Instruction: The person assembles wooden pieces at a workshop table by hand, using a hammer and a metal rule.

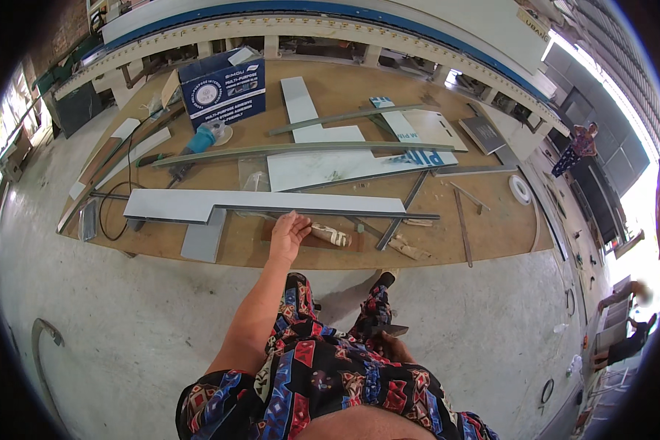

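A long, L-shaped white panel (301, 202) with a dark front edge lies across the near side of the workbench. At that edge is my left hand (291, 233), its fingers curled and the thumb and fingertips drawn together; whatever may be between them is too small to make out. Close to my waist, my right hand (396, 347) is closed on a dark, flat, blade-like object (390, 329), partly hidden by my patterned clothing. Beside my left hand lies a whitish, stained tube-like item (331, 235) on a brown piece. A grey panel offcut (202, 236) sticks out below the white panel.
On the brown workbench (249, 253) are a blue box (224, 88), a teal power tool (204, 139) with a cord, more white panels (308, 170), long metal strips (308, 149) and a tape roll (520, 189). A large machine spans the back. Another person (581, 147) stands at right.
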Demonstrator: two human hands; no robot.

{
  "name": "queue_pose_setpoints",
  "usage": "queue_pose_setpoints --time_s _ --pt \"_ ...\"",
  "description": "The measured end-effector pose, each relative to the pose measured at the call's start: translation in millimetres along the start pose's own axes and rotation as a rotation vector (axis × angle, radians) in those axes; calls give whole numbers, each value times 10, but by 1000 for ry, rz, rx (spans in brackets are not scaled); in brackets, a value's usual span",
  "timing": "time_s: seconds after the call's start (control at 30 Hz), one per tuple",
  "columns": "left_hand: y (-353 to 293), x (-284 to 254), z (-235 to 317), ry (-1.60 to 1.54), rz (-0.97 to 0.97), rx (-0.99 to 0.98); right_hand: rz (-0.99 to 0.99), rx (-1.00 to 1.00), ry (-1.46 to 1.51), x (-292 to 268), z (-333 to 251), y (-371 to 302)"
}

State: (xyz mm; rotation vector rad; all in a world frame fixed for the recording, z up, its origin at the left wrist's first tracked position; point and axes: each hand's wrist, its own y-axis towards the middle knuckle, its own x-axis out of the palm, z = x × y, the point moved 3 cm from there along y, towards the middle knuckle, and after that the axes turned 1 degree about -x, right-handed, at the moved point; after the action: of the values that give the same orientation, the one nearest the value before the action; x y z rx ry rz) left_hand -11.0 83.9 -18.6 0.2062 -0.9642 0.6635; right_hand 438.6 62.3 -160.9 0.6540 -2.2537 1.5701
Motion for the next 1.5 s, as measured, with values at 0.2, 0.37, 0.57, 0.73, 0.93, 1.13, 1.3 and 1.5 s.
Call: queue_pose_setpoints --time_s 0.2,0.37,0.57,0.73,0.93,1.13,1.3,1.5 --pt "35 -61 -36 -112 19 -50 83 -28 -60 104 -15 -78" --pt "12 -93 -12 -134 9 -57 66 -25 -97 103 -28 -66" --pt "17 -75 -29 -156 -4 -57 38 -56 -25 155 -15 -79" --pt "19 -144 -38 -163 -16 -51 146 -53 -21 411 -69 -243" --pt "32 -155 -54 -179 -33 -55 31 -16 -85 -52 29 84" --pt "23 -213 -35 -170 2 -70 102 -77 -62 84 28 36" --pt "19 -176 -39 -181 -5 -76 -30 -14 -60 -154 63 195" --pt "31 -210 -46 -189 -13 -74 28 -51 -81 -41 45 169"
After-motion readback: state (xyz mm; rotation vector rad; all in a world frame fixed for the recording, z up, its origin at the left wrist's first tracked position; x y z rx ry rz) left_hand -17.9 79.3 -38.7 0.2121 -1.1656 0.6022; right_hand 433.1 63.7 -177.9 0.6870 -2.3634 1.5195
